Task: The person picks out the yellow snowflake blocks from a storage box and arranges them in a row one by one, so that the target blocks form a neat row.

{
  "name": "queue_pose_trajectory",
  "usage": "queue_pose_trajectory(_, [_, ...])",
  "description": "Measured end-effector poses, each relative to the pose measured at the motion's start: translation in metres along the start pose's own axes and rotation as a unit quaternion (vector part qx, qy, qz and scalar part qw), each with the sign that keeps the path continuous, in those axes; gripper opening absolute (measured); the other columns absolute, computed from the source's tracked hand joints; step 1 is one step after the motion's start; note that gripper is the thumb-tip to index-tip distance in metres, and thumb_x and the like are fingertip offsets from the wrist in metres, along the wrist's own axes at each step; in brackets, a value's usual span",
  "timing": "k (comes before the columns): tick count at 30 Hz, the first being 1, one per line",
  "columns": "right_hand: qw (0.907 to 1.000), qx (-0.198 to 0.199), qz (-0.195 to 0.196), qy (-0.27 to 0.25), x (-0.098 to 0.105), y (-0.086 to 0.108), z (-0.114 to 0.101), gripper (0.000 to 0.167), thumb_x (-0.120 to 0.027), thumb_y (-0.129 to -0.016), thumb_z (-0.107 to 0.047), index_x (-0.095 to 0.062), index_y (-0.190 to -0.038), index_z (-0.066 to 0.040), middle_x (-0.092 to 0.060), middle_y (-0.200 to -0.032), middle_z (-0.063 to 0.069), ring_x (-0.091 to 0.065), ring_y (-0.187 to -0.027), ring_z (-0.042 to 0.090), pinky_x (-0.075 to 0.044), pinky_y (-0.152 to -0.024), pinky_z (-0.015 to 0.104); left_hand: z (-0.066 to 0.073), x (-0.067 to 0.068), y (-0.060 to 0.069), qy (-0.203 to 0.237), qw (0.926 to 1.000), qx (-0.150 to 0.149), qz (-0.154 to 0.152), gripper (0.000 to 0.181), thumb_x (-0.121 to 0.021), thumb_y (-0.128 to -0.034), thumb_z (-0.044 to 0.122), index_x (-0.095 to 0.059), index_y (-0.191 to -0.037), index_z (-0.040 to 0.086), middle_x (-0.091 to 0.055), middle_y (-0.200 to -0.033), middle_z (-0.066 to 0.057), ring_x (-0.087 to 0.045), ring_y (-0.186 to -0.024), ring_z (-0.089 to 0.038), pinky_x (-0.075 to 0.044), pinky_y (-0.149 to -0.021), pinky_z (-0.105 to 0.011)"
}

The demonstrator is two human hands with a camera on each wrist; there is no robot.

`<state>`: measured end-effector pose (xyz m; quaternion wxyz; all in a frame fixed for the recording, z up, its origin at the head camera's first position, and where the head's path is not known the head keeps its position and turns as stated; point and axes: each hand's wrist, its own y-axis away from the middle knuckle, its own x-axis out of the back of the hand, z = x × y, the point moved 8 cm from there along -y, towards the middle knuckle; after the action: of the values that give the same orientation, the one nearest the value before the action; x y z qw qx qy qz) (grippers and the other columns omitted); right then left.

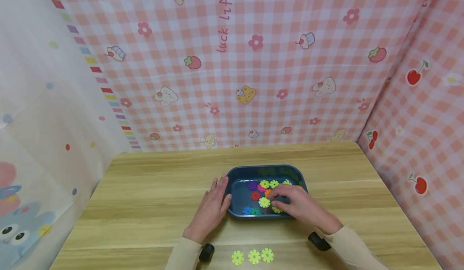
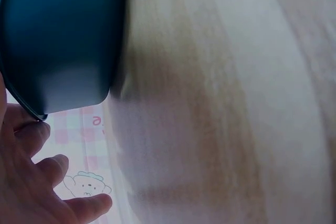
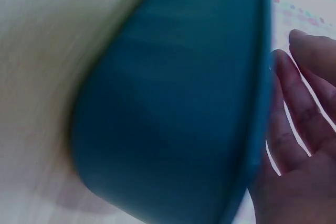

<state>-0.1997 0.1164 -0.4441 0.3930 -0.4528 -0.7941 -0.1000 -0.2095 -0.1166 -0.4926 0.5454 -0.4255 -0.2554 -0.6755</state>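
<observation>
A dark blue tray (image 1: 239,216) on the table holds several snowflake-shaped plastic discs. Among them are a red disc (image 1: 255,196), a purple disc (image 1: 252,186), a blue disc (image 1: 247,210) and yellow-green discs (image 1: 264,202). My left hand (image 1: 212,207) rests against the tray's left rim with its fingers extended. From the right, my right hand (image 1: 299,203) reaches over the tray. Its thumb and forefinger stand apart above the discs, close to an orange disc (image 1: 267,193), and I see nothing between them. The right wrist view shows the tray's outer wall (image 3: 163,108) beside the fingers.
Three yellow-green discs, including the leftmost disc (image 1: 237,258), lie in a row on the wooden table (image 1: 152,205) near its front edge. A pink checked cloth (image 1: 217,77) hangs behind the table, with more cloth on both sides.
</observation>
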Motion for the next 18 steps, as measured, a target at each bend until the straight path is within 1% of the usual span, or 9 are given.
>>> queue_pose_trajectory(2, [0.9997,0.003,-0.012,0.019,-0.004,-0.005,0.004,0.018,-0.073,-0.097,-0.008,-0.076,-0.114,-0.012,-0.073,-0.113,-0.004,-0.069,-0.105,0.017,-0.059,-0.09,0.041,0.0,0.0,0.0,0.0,1.0,-0.001,0.001,0.059,-0.047,-0.1112,0.034,-0.033,-0.163,0.008,-0.027,-0.169,-0.008,-0.022,-0.156,-0.035,-0.029,-0.117,-0.066])
queue_pose_trajectory(6, [0.9981,0.003,-0.043,0.045,-0.011,-0.013,0.012,0.022,-0.073,-0.097,-0.007,-0.075,-0.118,-0.011,-0.073,-0.118,-0.003,-0.068,-0.112,0.019,-0.057,-0.095,0.044,-0.001,0.0,0.0,0.001,1.0,0.0,-0.001,0.06,-0.046,-0.1113,0.034,-0.032,-0.163,0.008,-0.027,-0.17,-0.008,-0.022,-0.156,-0.034,-0.029,-0.117,-0.066])
queue_pose_trajectory(11, [0.9949,-0.007,-0.085,0.055,-0.018,-0.022,0.019,0.025,-0.072,-0.097,-0.006,-0.075,-0.121,-0.01,-0.072,-0.122,0.001,-0.068,-0.113,0.022,-0.056,-0.097,0.045,-0.002,-0.001,0.0,-0.003,1.0,0.0,-0.001,0.059,-0.047,-0.1113,0.034,-0.032,-0.163,0.009,-0.027,-0.17,-0.007,-0.022,-0.156,-0.034,-0.029,-0.117,-0.066])
queue_pose_trajectory(18, [0.9898,0.007,-0.126,0.066,-0.022,-0.032,0.025,0.03,-0.074,-0.095,-0.005,-0.073,-0.125,-0.008,-0.071,-0.125,0.004,-0.066,-0.115,0.023,-0.054,-0.1,0.047,0.0,0.0,0.0,-0.006,1.0,0.0,0.0,0.06,-0.046,-0.1114,0.034,-0.032,-0.163,0.009,-0.027,-0.17,-0.008,-0.023,-0.156,-0.034,-0.029,-0.117,-0.066])
